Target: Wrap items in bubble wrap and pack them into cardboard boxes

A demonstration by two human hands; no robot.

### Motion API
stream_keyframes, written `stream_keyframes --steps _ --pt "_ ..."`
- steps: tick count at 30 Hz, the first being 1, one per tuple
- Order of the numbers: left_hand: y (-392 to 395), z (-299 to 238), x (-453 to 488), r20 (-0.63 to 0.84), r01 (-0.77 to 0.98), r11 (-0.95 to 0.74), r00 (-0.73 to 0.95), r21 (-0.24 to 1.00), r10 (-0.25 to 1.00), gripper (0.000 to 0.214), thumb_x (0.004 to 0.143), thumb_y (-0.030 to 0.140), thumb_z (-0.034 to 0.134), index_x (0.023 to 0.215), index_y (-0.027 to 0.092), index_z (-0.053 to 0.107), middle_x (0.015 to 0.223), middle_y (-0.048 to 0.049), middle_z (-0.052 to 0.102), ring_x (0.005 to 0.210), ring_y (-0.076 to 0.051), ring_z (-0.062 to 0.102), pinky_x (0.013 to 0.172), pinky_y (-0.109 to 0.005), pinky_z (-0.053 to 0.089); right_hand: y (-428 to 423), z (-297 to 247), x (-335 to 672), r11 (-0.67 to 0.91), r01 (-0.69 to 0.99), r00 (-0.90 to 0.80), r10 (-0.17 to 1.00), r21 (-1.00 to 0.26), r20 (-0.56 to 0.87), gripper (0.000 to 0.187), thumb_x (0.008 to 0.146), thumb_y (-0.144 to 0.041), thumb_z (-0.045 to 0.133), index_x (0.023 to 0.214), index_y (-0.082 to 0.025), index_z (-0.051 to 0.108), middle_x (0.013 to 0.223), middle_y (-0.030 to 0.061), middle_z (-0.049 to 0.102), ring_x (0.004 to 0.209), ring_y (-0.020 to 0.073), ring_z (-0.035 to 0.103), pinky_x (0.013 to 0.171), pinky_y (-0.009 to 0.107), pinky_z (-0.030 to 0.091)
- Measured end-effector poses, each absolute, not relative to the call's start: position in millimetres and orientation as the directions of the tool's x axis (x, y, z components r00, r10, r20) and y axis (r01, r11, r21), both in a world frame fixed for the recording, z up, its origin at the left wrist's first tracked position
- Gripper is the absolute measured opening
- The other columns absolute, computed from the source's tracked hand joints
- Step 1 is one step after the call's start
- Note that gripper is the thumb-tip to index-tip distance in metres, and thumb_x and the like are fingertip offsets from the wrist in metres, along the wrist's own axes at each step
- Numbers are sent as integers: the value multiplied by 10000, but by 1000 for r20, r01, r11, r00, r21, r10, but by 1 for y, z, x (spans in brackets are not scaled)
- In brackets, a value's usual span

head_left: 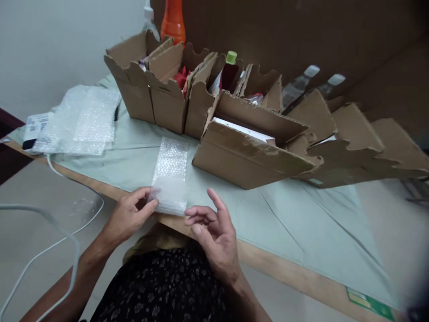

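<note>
The bubble-wrap strip (170,167) lies on the green cloth (241,214); its long axis runs from 6 o'clock to just past 12. Its near end meets the table's wooden edge (284,269). A cardboard box (231,154) stands near at 2 o'clock; cloth extends toward 4 o'clock. The left hand (125,218), from 7 o'clock, pinches the near-left corner between thumb and fingers. The right hand (217,241), from 5 o'clock, is half open, index finger raised; fingertip contact at the near-right corner cannot be determined.

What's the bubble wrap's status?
Left fingers pinching bubble-wrap strip, left edge. Right fingers parted, by its near right corner. Nothing atop it; cardboard bin stands apart.
</note>
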State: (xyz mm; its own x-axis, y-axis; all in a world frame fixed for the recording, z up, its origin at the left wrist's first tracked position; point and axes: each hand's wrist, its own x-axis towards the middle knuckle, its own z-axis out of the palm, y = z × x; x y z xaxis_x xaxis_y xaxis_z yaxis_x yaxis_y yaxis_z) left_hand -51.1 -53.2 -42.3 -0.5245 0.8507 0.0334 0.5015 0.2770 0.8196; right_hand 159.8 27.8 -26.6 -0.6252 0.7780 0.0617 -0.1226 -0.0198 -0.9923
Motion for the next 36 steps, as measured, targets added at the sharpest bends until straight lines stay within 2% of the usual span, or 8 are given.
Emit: stream_keyframes --steps 3,6,11,15,20,26,32,36 --pt "-47 -56 -61 -24 449 368 -607 814 794 420 835 460 599 1117 174 720 790 -16 720 690 -177 649 655 -289 517 36 -27 162 338 104 -592 777 -935 215 425 972 -165 606 1368 -318 588 1124 42 725 971 182 678 847 357 583" --pt "-46 -63 -64 19 502 422 -660 755 751 514 828 472 577 1215 153 687 760 -6 680 665 -178 612 672 -308 494 43 -31 153 600 184 -690 643 -779 332 340 962 -130 579 1273 -255 636 1227 84 704 1110 225 647 928 411 572" --pt "-46 -66 -64 64 560 362 -601 746 797 526 861 441 565 1310 178 645 743 26 644 626 -156 568 669 -292 473 46 -40 128 831 250 -876 413 -498 249 387 901 -114 626 1284 -166 625 1442 157 591 1285 310 540 1013 489 517" --pt "-44 -70 -67 86 595 320 -552 737 830 566 885 417 568 1392 167 585 764 19 647 654 -165 586 675 -300 480 50 -46 120 883 259 -916 353 -392 190 436 913 -152 642 1344 -161 583 1463 154 580 1330 308 498 1010 465 486" --pt "-44 -75 -67 205 727 327 -539 604 817 547 896 358 592 1406 164 562 855 -29 668 756 -208 620 757 -357 527 58 -57 116 906 261 -927 331 -332 175 260 998 -197 568 1252 -192 620 1379 114 652 1242 278 552 921 420 467" --pt "-67 -57 -67 422 846 23 -289 533 859 489 909 341 671 1378 234 579 1341 -129 645 1265 -300 595 1079 -463 483 62 -55 114 901 246 -924 330 -358 196 198 1020 -156 533 1165 -184 663 1218 113 731 1094 264 628 848 397 440" --pt "-71 -54 -56 289 704 56 -361 708 887 268 957 248 588 1196 212 703 1052 -58 775 913 -193 719 815 -303 583 65 -42 120 727 299 -885 453 -618 105 261 1030 -198 528 1232 -225 690 1092 62 794 959 220 702 896 387 461" --pt "-63 -56 -54 196 629 175 -475 757 858 287 959 333 581 1164 189 719 1048 -60 783 864 -190 727 744 -286 585 64 -41 136 744 276 -753 561 -608 344 308 1022 -271 564 1305 -175 643 1182 131 748 1047 258 676 901 412 492"
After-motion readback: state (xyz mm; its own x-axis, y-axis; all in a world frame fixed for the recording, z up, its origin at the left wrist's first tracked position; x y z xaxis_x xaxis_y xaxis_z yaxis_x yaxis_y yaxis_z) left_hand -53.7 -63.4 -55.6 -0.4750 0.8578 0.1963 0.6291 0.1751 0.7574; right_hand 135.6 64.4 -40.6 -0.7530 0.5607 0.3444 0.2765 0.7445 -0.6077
